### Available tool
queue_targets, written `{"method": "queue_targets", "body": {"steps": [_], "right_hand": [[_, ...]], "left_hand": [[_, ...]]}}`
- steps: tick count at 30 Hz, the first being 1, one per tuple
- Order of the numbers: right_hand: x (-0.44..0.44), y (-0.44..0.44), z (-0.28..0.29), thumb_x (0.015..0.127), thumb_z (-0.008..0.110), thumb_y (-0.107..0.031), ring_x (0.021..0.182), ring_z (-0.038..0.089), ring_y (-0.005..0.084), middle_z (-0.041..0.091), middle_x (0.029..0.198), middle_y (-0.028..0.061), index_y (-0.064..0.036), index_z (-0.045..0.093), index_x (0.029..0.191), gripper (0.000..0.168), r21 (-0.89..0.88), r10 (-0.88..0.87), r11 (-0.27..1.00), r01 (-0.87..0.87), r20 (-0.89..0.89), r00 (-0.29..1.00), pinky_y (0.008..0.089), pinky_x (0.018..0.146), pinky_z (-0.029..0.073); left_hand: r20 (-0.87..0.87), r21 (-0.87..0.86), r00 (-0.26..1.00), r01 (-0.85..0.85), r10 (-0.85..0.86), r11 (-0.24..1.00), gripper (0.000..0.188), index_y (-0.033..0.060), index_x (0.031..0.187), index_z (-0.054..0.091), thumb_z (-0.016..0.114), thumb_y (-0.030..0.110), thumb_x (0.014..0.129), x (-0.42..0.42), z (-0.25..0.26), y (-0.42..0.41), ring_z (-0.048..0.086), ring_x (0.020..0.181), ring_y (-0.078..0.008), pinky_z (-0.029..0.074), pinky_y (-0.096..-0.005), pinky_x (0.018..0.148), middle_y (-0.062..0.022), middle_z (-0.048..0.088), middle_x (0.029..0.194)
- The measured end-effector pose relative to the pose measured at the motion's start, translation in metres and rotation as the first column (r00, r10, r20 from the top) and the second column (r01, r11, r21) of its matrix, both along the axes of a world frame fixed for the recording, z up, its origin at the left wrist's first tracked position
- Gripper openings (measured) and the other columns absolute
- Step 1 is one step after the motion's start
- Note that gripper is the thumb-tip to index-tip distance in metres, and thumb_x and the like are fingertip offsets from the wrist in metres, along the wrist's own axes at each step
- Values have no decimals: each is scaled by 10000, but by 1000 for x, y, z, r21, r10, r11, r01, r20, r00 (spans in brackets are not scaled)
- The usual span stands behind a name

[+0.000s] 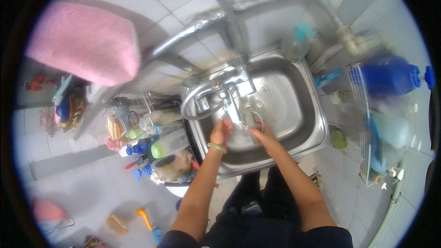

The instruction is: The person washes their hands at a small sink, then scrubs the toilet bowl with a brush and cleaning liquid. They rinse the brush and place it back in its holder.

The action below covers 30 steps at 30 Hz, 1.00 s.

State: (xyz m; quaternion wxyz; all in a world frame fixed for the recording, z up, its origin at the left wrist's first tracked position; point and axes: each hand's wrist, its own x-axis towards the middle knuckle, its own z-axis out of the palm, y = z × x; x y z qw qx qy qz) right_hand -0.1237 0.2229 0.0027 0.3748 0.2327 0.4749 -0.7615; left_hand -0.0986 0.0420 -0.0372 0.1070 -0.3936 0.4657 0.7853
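Note:
Before me is a stainless steel sink (pixel 287 96), with a chrome mixer tap (pixel 237 82) at its left back corner. Water runs from the tap's spout (pixel 233 112) into the basin. My left hand (pixel 221 132), with a pale green bangle (pixel 217 148) on the wrist, is just left of the stream. Its fingers look slightly curled and I see nothing in them. My right hand (pixel 266 137), right of the stream, grips a see-through object with a pale curved rim (pixel 257 115). Blur and water hide its exact kind.
Left of the sink stand several bottles (pixel 171 143) and a wire rack (pixel 144 110). A pink towel (pixel 89 41) hangs at upper left. At right, a wall-mounted wire basket (pixel 356 89) holds a blue bottle (pixel 389 75). A clear spray bottle (pixel 295 48) stands at the sink's back corner.

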Motion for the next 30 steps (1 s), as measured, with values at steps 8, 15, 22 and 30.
{"method": "queue_targets", "body": {"steps": [8, 15, 22, 30], "right_hand": [[-21, -11, 56, 520, 631, -127, 866, 402, 325, 414, 925, 169, -63, 413, 1037, 565, 733, 617, 634, 248, -672, 409, 384, 722, 350], [0, -10, 89, 528, 646, -138, 807, 415, 298, 408, 839, 142, -93, 457, 994, 505, 790, 751, 540, 289, -608, 258, 378, 664, 354], [3, -2, 82, 508, 654, -141, 802, 418, 304, 402, 823, 147, -73, 463, 965, 501, 811, 796, 504, 295, -569, 205, 372, 648, 361], [-66, 4, 133, 507, 663, -144, 826, 417, 312, 402, 855, 151, -67, 456, 977, 519, 791, 765, 428, 437, -575, 290, 366, 682, 380]], "left_hand": [[-162, 463, 986, 48, 31, 885, 625, -3, 1168, 289, 281, 501, 799, -17, 32, 13, 440, 917, -195, 345, -327, 810, -96, 420, 1107], [-83, 455, 997, 45, -8, 889, 593, 73, 1060, 411, 186, 549, 788, 1, 44, 3, 485, 896, -208, 364, -339, 776, -72, 515, 989], [-45, 404, 988, 151, -145, 902, 656, 53, 1183, 308, 189, 559, 782, 17, 56, 6, 413, 1024, -212, 312, -343, 848, -108, 423, 1132], [-63, 120, 911, 412, -408, 903, 557, 46, 1166, 341, 288, 474, 813, 46, 69, -31, 413, 1013, -177, 328, -302, 832, -70, 426, 1138]]}}
